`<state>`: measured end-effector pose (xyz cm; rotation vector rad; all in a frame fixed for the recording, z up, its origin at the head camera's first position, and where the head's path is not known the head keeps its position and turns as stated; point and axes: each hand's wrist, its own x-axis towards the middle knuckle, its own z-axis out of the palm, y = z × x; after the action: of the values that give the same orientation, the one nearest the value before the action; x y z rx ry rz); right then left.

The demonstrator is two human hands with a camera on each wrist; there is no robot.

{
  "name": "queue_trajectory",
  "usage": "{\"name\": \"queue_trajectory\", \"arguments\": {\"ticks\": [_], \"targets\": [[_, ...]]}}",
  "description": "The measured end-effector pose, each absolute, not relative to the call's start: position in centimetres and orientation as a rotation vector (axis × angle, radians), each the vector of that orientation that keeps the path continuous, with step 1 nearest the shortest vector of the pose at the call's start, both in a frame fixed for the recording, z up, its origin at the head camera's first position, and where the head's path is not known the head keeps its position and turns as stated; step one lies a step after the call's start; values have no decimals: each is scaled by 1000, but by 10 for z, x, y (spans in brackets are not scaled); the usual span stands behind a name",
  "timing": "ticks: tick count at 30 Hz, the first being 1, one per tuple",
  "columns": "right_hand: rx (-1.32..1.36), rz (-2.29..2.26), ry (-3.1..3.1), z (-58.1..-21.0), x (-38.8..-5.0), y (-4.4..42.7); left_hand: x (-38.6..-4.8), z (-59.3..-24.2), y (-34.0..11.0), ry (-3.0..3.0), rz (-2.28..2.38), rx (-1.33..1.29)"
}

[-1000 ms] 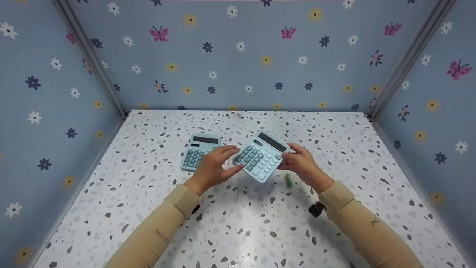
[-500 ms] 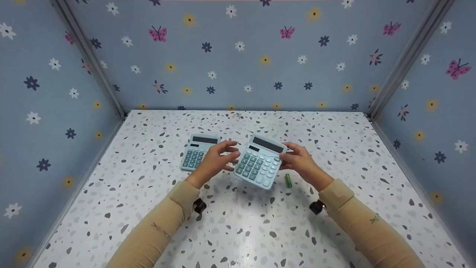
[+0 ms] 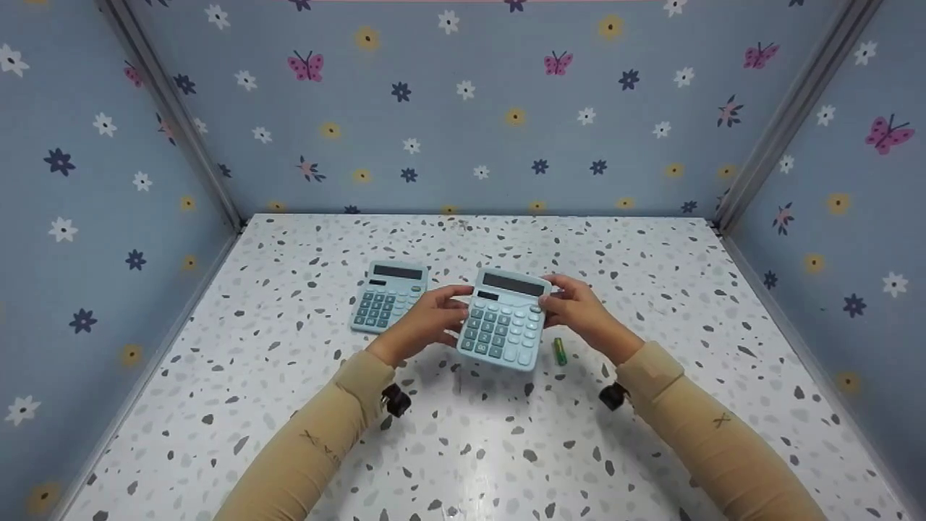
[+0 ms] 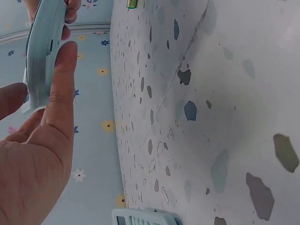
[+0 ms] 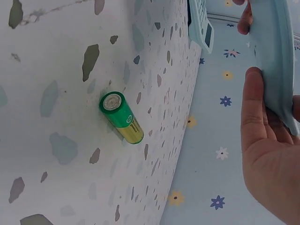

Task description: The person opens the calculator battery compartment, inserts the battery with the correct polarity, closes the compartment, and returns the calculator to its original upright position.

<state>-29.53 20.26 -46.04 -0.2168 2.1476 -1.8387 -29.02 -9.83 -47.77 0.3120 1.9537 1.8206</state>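
Between both hands a light blue calculator (image 3: 504,322) is held above the table, its keys and dark display facing up toward the head camera. My right hand (image 3: 582,312) pinches its right edge, thumb on the front and fingers behind. At the opposite edge my left hand (image 3: 427,323) grips it; the left wrist view shows the thumb on one face and fingers (image 4: 63,89) against the back. A second, matching calculator (image 3: 387,298) lies on the table to the left, partly behind the left hand. Below the right hand lies a green and yellow battery (image 5: 123,118).
The white speckled table (image 3: 463,449) reaches back to a blue flowered wall (image 3: 463,130). Similar panels rise at left and right, with grey metal posts (image 3: 177,123) in the corners. A dark wrist camera (image 3: 396,400) sits under the left sleeve.
The held calculator has turned from a slant to nearly upright and come slightly left and nearer. My left hand let its edge go, shifted, and now grips it again.
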Motion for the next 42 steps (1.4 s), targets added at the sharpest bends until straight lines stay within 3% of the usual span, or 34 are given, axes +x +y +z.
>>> {"name": "queue_trajectory", "arguments": {"ticks": [15,29,42], "targets": [[87,-2038,2141,-450,-307,196,-296,-470,-88,1959,1979,261],[85,-2213,2117,-443,-317,190,-308,-458,-78,2036,2043,148],[48,-2048,2297,-440,-333,191,-322,-453,-75,2088,2096,101]]}}
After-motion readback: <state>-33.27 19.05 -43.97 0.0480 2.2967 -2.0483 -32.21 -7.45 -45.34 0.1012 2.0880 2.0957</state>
